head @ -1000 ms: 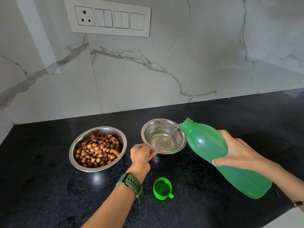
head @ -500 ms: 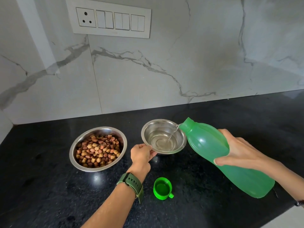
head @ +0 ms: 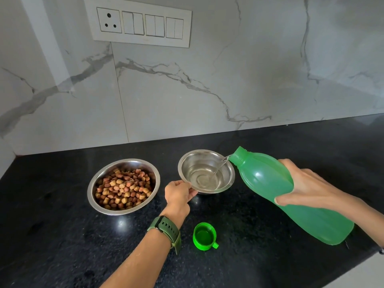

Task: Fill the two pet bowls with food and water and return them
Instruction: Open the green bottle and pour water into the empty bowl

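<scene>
Green bottle (head: 291, 194), green cap (head: 204, 236), brown-tan kibble (head: 123, 189), black speckled counter (head: 62, 235), grey-veined marble wall (head: 228, 80).

Larger steel bowl (head: 123, 186) is sitting upright on the black bench (head: 52, 235), left of the group, holding brown and tan kibble (head: 123, 189) well below the rim. Smaller steel bowl (head: 206, 171) is standing just to its right, not touching it, with clear water (head: 204, 179) pooling over the bottom. Green translucent bottle (head: 291, 196), uncapped, is lying tilted with its neck at the small bowl's right rim, and a thin stream is running into the bowl. Green cap (head: 204, 236) is resting open side up on the bench, nearer than both bowls.
</scene>
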The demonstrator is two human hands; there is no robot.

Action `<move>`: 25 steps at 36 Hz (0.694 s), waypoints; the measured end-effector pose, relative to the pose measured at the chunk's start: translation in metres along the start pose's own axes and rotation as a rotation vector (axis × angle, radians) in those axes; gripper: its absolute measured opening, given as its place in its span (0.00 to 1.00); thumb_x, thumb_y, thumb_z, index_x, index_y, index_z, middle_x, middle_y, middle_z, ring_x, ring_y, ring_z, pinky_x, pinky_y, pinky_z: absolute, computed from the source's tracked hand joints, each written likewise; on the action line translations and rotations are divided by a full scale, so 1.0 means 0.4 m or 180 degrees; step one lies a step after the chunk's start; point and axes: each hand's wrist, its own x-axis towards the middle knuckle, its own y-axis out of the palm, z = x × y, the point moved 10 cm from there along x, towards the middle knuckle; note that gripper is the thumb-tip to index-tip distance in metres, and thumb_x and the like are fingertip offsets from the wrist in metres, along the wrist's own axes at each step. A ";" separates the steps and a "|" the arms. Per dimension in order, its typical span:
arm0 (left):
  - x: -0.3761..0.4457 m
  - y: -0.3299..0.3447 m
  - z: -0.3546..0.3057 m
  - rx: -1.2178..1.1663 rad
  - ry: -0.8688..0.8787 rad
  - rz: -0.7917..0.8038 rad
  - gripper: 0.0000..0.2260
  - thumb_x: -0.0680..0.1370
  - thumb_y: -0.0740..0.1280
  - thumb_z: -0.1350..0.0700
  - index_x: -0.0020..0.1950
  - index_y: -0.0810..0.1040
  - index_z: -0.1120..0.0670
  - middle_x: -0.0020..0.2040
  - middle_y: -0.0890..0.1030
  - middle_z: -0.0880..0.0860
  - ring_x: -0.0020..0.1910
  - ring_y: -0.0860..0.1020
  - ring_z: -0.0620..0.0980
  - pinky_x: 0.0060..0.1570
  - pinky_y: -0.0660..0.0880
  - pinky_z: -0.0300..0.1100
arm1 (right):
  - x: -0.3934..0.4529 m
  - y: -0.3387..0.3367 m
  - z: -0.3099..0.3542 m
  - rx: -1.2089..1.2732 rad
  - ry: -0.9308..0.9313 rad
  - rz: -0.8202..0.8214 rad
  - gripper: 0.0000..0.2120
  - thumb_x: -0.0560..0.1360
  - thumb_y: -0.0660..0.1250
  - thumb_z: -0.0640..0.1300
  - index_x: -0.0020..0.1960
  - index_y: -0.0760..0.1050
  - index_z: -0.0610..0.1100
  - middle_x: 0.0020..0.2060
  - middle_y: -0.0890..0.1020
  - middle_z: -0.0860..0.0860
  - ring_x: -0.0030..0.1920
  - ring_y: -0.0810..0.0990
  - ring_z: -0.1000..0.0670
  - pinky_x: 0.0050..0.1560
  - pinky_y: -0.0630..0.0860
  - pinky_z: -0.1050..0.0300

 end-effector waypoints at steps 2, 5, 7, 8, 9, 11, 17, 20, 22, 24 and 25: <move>0.000 0.001 0.000 -0.0004 -0.0004 0.0001 0.07 0.76 0.62 0.70 0.41 0.70 0.60 0.39 0.76 0.58 0.36 0.76 0.50 0.38 0.77 0.43 | 0.000 -0.002 -0.001 -0.0014 0.0000 0.0011 0.42 0.59 0.73 0.53 0.67 0.54 0.54 0.39 0.80 0.46 0.29 0.76 0.52 0.28 0.71 0.58; 0.000 0.001 0.001 -0.0011 -0.0012 0.0009 0.07 0.76 0.62 0.70 0.42 0.70 0.60 0.39 0.76 0.58 0.36 0.77 0.50 0.35 0.77 0.41 | 0.000 -0.003 0.000 -0.0004 -0.0002 0.0026 0.42 0.59 0.73 0.52 0.66 0.54 0.54 0.39 0.80 0.46 0.29 0.76 0.52 0.28 0.71 0.59; -0.001 0.002 0.001 -0.0017 -0.0008 0.0019 0.07 0.76 0.62 0.70 0.43 0.70 0.60 0.38 0.76 0.58 0.35 0.76 0.50 0.33 0.76 0.39 | 0.000 -0.005 -0.001 -0.0025 0.0011 0.0019 0.42 0.58 0.73 0.53 0.66 0.54 0.55 0.40 0.81 0.44 0.29 0.76 0.52 0.28 0.71 0.58; -0.003 0.002 0.000 -0.0026 -0.0004 0.0021 0.06 0.76 0.62 0.70 0.43 0.70 0.60 0.38 0.76 0.58 0.34 0.76 0.50 0.33 0.76 0.40 | 0.000 -0.006 -0.001 -0.0037 0.0010 0.0019 0.42 0.58 0.72 0.53 0.66 0.54 0.55 0.40 0.81 0.44 0.29 0.76 0.52 0.28 0.71 0.58; -0.003 0.002 0.000 -0.0033 -0.0002 0.0018 0.06 0.76 0.62 0.70 0.43 0.70 0.61 0.38 0.76 0.58 0.34 0.76 0.50 0.34 0.76 0.40 | 0.001 -0.006 0.000 -0.0041 0.0003 0.0025 0.43 0.58 0.72 0.53 0.66 0.54 0.55 0.40 0.81 0.43 0.28 0.75 0.52 0.27 0.70 0.58; -0.003 0.002 0.001 -0.0040 -0.0016 0.0012 0.07 0.76 0.62 0.70 0.42 0.70 0.60 0.39 0.76 0.58 0.35 0.76 0.50 0.39 0.78 0.43 | 0.001 -0.005 0.000 -0.0043 -0.0008 0.0029 0.43 0.58 0.72 0.53 0.67 0.54 0.55 0.40 0.81 0.44 0.28 0.75 0.53 0.28 0.71 0.58; -0.006 0.003 0.001 -0.0112 -0.0017 0.0009 0.08 0.76 0.62 0.70 0.41 0.70 0.60 0.39 0.76 0.58 0.35 0.76 0.50 0.36 0.76 0.42 | -0.001 -0.002 0.004 0.0005 -0.0026 0.0031 0.42 0.58 0.72 0.53 0.66 0.54 0.55 0.39 0.81 0.44 0.28 0.74 0.53 0.27 0.70 0.59; -0.006 0.002 0.002 -0.0097 -0.0037 -0.0011 0.07 0.76 0.62 0.70 0.42 0.71 0.60 0.40 0.76 0.59 0.35 0.77 0.50 0.35 0.76 0.41 | -0.002 -0.001 0.006 0.0069 -0.0034 0.0053 0.42 0.59 0.73 0.52 0.67 0.54 0.55 0.39 0.81 0.43 0.27 0.74 0.53 0.27 0.70 0.59; -0.007 0.001 0.001 -0.0084 -0.0030 -0.0021 0.07 0.76 0.62 0.70 0.42 0.71 0.60 0.41 0.76 0.59 0.36 0.77 0.50 0.34 0.76 0.41 | -0.002 0.000 0.007 0.0082 -0.0040 0.0060 0.42 0.58 0.72 0.52 0.67 0.54 0.55 0.39 0.81 0.42 0.27 0.74 0.53 0.26 0.70 0.59; -0.010 0.001 0.000 -0.0079 -0.0024 -0.0020 0.07 0.76 0.62 0.70 0.42 0.71 0.60 0.40 0.76 0.59 0.36 0.77 0.50 0.34 0.76 0.41 | -0.003 0.002 0.007 0.0068 -0.0026 0.0076 0.42 0.58 0.72 0.52 0.66 0.54 0.55 0.40 0.81 0.43 0.28 0.76 0.51 0.27 0.71 0.58; -0.011 0.002 -0.001 -0.0080 -0.0022 -0.0018 0.07 0.76 0.62 0.70 0.41 0.70 0.60 0.40 0.76 0.59 0.36 0.76 0.50 0.34 0.76 0.40 | -0.003 0.003 0.006 0.0050 -0.0012 0.0079 0.42 0.58 0.73 0.53 0.66 0.54 0.55 0.40 0.81 0.44 0.29 0.78 0.49 0.27 0.73 0.56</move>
